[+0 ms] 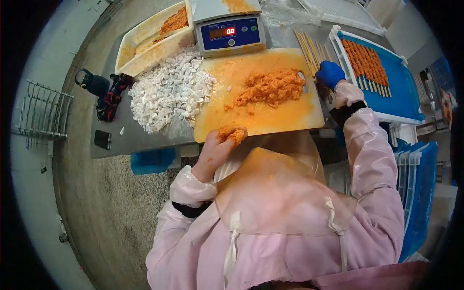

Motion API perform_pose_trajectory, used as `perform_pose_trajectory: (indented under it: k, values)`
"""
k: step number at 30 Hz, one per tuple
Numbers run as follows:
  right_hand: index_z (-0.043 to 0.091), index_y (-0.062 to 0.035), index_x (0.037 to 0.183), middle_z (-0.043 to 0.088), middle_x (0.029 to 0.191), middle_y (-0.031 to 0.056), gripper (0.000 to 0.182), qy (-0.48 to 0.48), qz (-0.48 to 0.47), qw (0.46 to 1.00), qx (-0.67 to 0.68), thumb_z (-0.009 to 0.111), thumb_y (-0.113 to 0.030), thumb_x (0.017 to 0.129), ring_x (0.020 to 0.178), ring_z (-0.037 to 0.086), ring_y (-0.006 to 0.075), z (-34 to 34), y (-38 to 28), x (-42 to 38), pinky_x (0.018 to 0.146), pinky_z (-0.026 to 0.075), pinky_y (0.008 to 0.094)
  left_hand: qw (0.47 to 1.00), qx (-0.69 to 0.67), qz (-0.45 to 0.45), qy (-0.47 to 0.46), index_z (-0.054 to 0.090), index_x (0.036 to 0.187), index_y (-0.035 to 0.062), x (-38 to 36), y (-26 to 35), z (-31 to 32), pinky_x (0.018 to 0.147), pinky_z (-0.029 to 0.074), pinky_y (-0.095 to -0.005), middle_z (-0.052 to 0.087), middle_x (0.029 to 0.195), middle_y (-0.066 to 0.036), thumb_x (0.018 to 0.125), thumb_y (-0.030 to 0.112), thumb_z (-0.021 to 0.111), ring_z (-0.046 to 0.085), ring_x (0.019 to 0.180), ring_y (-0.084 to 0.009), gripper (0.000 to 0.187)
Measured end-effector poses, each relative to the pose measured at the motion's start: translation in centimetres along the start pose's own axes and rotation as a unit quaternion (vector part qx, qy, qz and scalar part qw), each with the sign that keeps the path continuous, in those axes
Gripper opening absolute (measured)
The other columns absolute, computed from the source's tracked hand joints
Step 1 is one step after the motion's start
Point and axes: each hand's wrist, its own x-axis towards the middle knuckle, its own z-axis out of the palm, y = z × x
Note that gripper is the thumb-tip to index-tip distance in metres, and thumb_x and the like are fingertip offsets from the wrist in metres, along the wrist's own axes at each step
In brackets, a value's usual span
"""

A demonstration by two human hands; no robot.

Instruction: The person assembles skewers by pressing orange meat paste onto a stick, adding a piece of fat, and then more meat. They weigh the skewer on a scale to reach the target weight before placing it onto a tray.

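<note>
My left hand (214, 153), bare and smeared with orange, is closed around a lump of orange minced meat (235, 134) at the front edge of the yellow-stained cutting board (270, 122). A larger heap of the same mince (273, 88) lies on the board's right half. In a blue glove, my right hand (330, 75) curls its fingers down over a bunch of wooden skewers (309, 50) just right of the board. Whether a skewer sits between those fingers is hidden.
Many small white pieces (169, 92) are piled left of the board. Behind are a scale (231, 35) reading 0.0 and a white tub (140, 36) with mince. A blue-lined tray (396, 99) at right holds several loaded skewers (365, 63). A dark bottle (94, 83) stands far left.
</note>
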Motion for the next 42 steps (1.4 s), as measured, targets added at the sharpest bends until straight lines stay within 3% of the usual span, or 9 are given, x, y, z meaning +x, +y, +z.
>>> perform_pose_trajectory:
  k: [9, 12, 18, 21, 28, 32, 34, 37, 42]
  values:
    - [0.057, -0.0004, 0.092, 0.062, 0.088, 0.024, 0.027, 0.108, 0.029, 0.99, 0.087, 0.055, -0.023, 0.079, 0.085, 0.06, 0.0407, 1.2, 2.3, -2.4, 0.074, 0.048, 0.0458, 0.973, 0.197, 0.12, 0.019, 0.065, 0.103, 0.0006, 3.5, 1.4, 0.2, 0.079, 0.047, -0.0266, 0.067, 0.095, -0.009, 0.082, 0.003, 0.055, 0.061, 0.086, -0.0162, 0.024]
    - [0.052, -0.0007, 0.089, 0.061, 0.079, 0.0214, 0.018, 0.115, -0.005, 0.955, 0.273, 0.054, -0.016, 0.081, 0.076, 0.06, 0.0388, 2.5, 3.6, -5.3, 0.068, 0.047, 0.0438, 0.934, 0.309, 0.179, 0.01, 0.066, 0.103, 0.0029, 5.3, 2.7, 1.0, 0.075, 0.049, -0.0299, 0.066, 0.091, -0.015, 0.078, 0.005, 0.058, 0.063, 0.082, -0.0238, 0.026]
    - [0.056, -0.0002, 0.098, 0.055, 0.069, 0.005, 0.02, 0.133, 0.008, 0.888, 0.439, 0.058, -0.008, 0.081, 0.061, 0.053, 0.0118, 3.2, 2.7, -12.5, 0.055, 0.043, 0.0284, 0.848, 0.489, 0.204, -0.008, 0.064, 0.094, 0.0024, 9.2, 2.8, 4.2, 0.071, 0.049, -0.0442, 0.063, 0.083, -0.022, 0.078, 0.014, 0.06, 0.061, 0.078, -0.0385, 0.02]
    - [0.057, 0.0022, 0.102, 0.056, 0.07, 0.0045, 0.022, 0.017, 0.078, 0.8, 0.595, 0.057, -0.007, 0.082, 0.057, 0.052, 0.011, 3.8, 3.1, -14.6, 0.052, 0.042, 0.0265, 0.825, 0.527, 0.204, 0.014, 0.062, 0.085, 0.0, 10.8, 2.6, 5.3, 0.069, 0.049, -0.0461, 0.063, 0.077, -0.021, 0.076, 0.016, 0.061, 0.061, 0.075, -0.0387, 0.018]
    - [0.058, 0.0025, 0.102, 0.057, 0.071, 0.0044, 0.021, 0.079, 0.094, 0.795, 0.594, 0.057, -0.009, 0.084, 0.054, 0.05, 0.0093, 3.5, 3.2, -14.9, 0.048, 0.041, 0.0256, 0.763, 0.624, 0.166, 0.006, 0.065, 0.081, -0.0013, 13.4, 2.4, 5.4, 0.07, 0.052, -0.0435, 0.064, 0.077, -0.02, 0.075, 0.016, 0.06, 0.064, 0.073, -0.0332, 0.019]
    - [0.058, 0.0026, 0.101, 0.057, 0.071, 0.0036, 0.022, 0.076, 0.08, 0.788, 0.606, 0.058, -0.012, 0.084, 0.055, 0.05, 0.0084, 2.3, 3.6, -13.6, 0.049, 0.04, 0.0246, 0.795, 0.59, 0.138, -0.002, 0.066, 0.087, -0.0013, 13.3, 3.9, 4.3, 0.071, 0.052, -0.0424, 0.064, 0.077, -0.022, 0.076, 0.016, 0.059, 0.065, 0.075, -0.0315, 0.022]
    - [0.058, 0.0027, 0.101, 0.057, 0.071, 0.0033, 0.023, 0.093, 0.074, 0.792, 0.599, 0.058, -0.013, 0.084, 0.055, 0.05, 0.0083, 2.2, 3.9, -13.4, 0.049, 0.04, 0.0243, 0.926, 0.359, 0.116, 0.016, 0.065, 0.092, -0.0006, 13.1, 4.3, 3.4, 0.07, 0.051, -0.0427, 0.063, 0.075, -0.023, 0.076, 0.014, 0.058, 0.064, 0.077, -0.0339, 0.022]
    - [0.058, 0.0028, 0.101, 0.057, 0.072, 0.0033, 0.024, 0.1, 0.089, 0.812, 0.569, 0.06, -0.014, 0.084, 0.055, 0.049, 0.008, 2.5, 4.3, -14.0, 0.048, 0.039, 0.0241, 0.895, 0.396, 0.204, 0.031, 0.065, 0.103, 0.0034, 12.2, 3.6, 1.7, 0.067, 0.051, -0.0352, 0.066, 0.083, -0.019, 0.078, 0.006, 0.056, 0.066, 0.074, -0.0269, 0.027]
    - [0.058, 0.0031, 0.103, 0.058, 0.074, 0.004, 0.027, 0.086, 0.053, 0.823, 0.56, 0.06, -0.014, 0.083, 0.057, 0.049, 0.0076, 5.2, 5.6, -12.7, 0.049, 0.038, 0.024, 0.875, 0.445, 0.189, 0.015, 0.064, 0.101, 0.0044, 9.7, 3.6, 1.0, 0.067, 0.05, -0.0402, 0.064, 0.08, -0.021, 0.077, 0.01, 0.058, 0.064, 0.074, -0.0332, 0.026]
